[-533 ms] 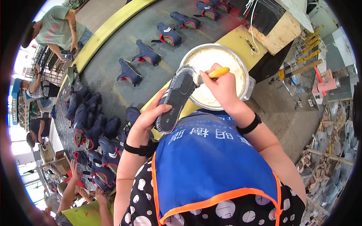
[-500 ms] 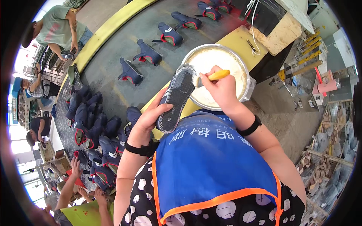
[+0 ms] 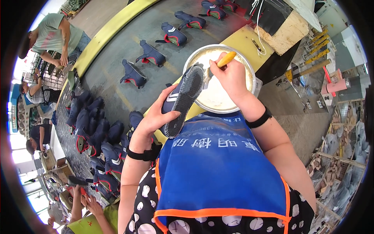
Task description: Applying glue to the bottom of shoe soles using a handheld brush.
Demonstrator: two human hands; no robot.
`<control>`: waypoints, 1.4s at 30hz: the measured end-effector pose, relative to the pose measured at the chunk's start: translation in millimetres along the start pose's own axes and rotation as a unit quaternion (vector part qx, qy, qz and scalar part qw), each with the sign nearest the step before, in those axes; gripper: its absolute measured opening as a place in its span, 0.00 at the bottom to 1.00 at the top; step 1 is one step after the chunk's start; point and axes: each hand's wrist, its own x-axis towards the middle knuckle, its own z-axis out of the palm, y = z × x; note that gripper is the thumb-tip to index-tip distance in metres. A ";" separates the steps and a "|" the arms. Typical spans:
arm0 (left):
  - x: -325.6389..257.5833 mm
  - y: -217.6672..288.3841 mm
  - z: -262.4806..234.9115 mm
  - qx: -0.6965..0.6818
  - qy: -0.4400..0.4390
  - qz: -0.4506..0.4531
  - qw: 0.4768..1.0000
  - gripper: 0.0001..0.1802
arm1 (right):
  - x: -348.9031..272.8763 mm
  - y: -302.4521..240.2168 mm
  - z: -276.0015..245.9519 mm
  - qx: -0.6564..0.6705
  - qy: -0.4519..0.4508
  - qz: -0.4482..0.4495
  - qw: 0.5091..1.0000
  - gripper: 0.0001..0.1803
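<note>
The round metal basin point(image 3: 255, 84) of white paste point(image 3: 216, 95) sits just right of the navy shoe point(image 3: 171, 102), which the left hand point(image 3: 156, 114) holds with its dark stitched sole point(image 3: 186, 97) turned up to view. The sole's long axis runs aslant: its far end lies at the basin's left rim, overlapping it in view, and its near end points away from the basin, down and left toward the blue apron point(image 3: 218, 167). The left hand is left of the basin, wrapped around the shoe's near half from the left side, thumb pressed on the sole, so the far half lies beyond the grip on the basin side.

The right hand point(image 3: 235, 80) is the nearer one to the basin, directly above it, fingers closed around the yellow-handled brush point(image 3: 226, 59). The handle slants up and right over the basin; the bristles point back left, close beside the sole's right edge at the far half. Whether they touch that edge cannot be told.

Other navy shoe uppers point(image 3: 133, 74) stand in a row up and left of the basin, and a heap point(image 3: 99, 130) lies farther left.
</note>
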 end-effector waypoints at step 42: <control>29.7 -239.6 -270.0 0.139 0.453 -0.485 0.735 0.60 | 32.9 70.1 7.6 0.072 0.000 0.123 0.990 0.08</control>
